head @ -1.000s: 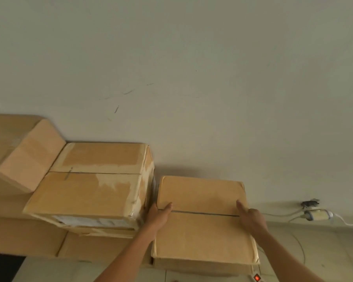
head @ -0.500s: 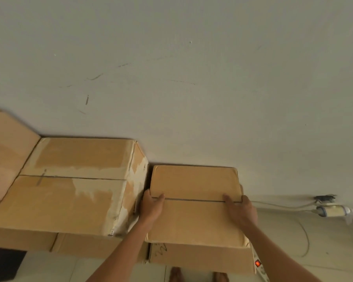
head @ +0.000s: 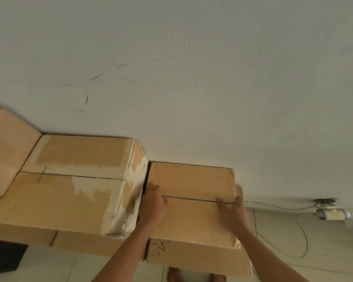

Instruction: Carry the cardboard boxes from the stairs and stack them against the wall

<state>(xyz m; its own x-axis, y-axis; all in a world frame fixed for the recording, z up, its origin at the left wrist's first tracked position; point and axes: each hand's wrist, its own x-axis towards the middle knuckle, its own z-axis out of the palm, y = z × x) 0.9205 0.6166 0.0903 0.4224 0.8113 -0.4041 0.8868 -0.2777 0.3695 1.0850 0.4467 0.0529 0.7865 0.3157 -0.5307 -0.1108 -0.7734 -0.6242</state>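
Observation:
A small cardboard box [head: 192,180] with a dark seam across its top lies on a wider lower box [head: 198,259], its back edge against the white wall [head: 192,78]. My left hand [head: 153,204] grips its left edge, thumb on top and fingers down in the gap beside the neighbouring stack. My right hand [head: 233,214] grips the right edge the same way, thumb lying on the seam. A larger box [head: 69,180] with torn white patches stands directly to the left, also at the wall.
More boxes [head: 6,151] are stacked at the far left. A white cable [head: 283,208] runs along the foot of the wall to a taped plug [head: 332,213] on the right, over pale floor tiles [head: 324,251]. My bare feet [head: 175,274] show below the boxes.
The small box has moved back to the wall and down onto the lower box, closing up to the left stack. Both hands have stayed at its sides.

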